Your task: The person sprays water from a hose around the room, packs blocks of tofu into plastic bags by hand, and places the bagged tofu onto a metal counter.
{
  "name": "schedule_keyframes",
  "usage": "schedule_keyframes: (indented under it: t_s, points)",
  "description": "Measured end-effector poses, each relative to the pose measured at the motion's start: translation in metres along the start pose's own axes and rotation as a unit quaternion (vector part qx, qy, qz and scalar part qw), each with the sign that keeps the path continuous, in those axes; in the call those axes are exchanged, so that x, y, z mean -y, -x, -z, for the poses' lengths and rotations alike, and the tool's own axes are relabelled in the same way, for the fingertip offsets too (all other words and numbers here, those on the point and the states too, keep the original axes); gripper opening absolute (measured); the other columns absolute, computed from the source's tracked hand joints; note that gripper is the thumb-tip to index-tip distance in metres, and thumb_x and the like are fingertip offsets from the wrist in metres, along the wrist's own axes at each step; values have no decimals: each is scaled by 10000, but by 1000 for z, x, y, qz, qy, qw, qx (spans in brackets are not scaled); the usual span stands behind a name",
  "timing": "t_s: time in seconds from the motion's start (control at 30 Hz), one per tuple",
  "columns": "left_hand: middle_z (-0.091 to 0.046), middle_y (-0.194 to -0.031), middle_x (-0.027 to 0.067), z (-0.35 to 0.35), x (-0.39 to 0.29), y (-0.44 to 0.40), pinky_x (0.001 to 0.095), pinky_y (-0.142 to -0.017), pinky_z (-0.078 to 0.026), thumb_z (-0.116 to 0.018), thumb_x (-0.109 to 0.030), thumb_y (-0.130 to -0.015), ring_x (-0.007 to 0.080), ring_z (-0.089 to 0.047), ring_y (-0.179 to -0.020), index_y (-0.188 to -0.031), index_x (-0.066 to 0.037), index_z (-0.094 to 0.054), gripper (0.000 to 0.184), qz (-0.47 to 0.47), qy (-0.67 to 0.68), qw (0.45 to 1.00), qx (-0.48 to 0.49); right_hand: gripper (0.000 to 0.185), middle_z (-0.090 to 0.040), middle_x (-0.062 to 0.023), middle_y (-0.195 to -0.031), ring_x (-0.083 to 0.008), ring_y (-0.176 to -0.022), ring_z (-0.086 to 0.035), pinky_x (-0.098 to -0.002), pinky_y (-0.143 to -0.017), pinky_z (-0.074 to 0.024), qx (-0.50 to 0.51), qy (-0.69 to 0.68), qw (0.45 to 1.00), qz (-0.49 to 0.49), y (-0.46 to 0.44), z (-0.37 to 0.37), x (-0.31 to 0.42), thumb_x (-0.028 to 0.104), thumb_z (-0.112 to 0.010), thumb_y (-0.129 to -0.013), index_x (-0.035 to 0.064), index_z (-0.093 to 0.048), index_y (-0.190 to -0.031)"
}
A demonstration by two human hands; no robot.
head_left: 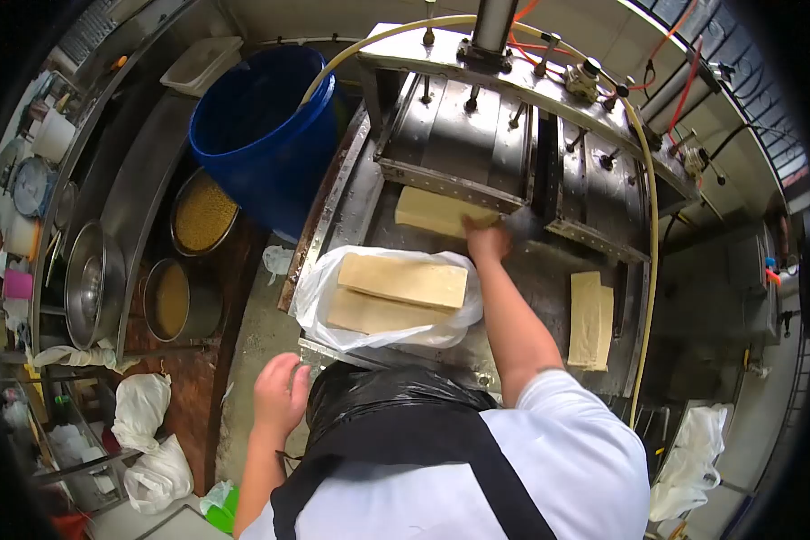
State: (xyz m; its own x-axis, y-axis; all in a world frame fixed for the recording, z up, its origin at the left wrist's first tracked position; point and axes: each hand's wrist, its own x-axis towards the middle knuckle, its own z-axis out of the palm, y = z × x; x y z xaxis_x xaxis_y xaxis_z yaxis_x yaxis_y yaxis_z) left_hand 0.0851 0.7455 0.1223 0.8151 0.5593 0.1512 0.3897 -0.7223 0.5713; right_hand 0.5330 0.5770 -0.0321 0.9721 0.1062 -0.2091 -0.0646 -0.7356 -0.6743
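Note:
My right hand (488,241) reaches forward over the metal table and grips the right end of a long pale tofu block (427,211) lying by the front edge of the press. My left hand (281,394) hangs in the air beside the table's near left corner, fingers loosely curved, thumb apart, holding nothing. Between my arms an open white plastic bag (313,310) lies on the table. Inside it are a tofu slab (405,278) on top and another slab (369,313) partly under it. Further right, two tofu slabs (591,319) lie side by side.
A steel press (459,144) with perforated boxes and hoses spans the table's far side. Left stand a blue barrel (261,117), a pot of yellow beans (204,214), another pot (173,300) and a steel bowl (94,283). White bags (688,459) hang at right.

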Motion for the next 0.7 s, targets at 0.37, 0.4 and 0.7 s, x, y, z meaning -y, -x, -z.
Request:
schedule_keyframes:
  t_s: [0.37, 0.4, 0.7]
  points:
    - [-712, -1109, 212, -25, -23, -18, 432, -895, -556, -719, -157, -941, 396, -688, -1015, -1088, 21, -694, 232, 42, -4, 999, 2, 1038, -508, -267, -1465, -445, -1363, -482, -514, -1098, -454, 146, 215, 913, 313, -2, -21, 32, 520, -849, -726, 40, -413, -1537]
    - [-711, -1110, 211, -26, -27, -24, 433, -892, -557, -721, -161, -942, 395, -687, -1015, -1100, 16, -692, 240, 21, 0, 1000, 3, 1051, -486, -261, -1485, -447, -1370, -471, -511, -1106, -451, 168, 255, 878, 369, -5, -26, 36, 492, -845, -730, 78, -375, -1574]
    - [-713, -1093, 195, 3, -47, -3, 403, -815, -569, -736, -141, -933, 362, -699, -901, -1103, 22, -694, 239, 65, 35, 997, -26, 953, -509, -306, -1479, -451, -1280, -584, -490, -1062, -491, 236, 232, 902, 278, 8, 33, -21, 321, -791, -774, 82, -357, -1588]
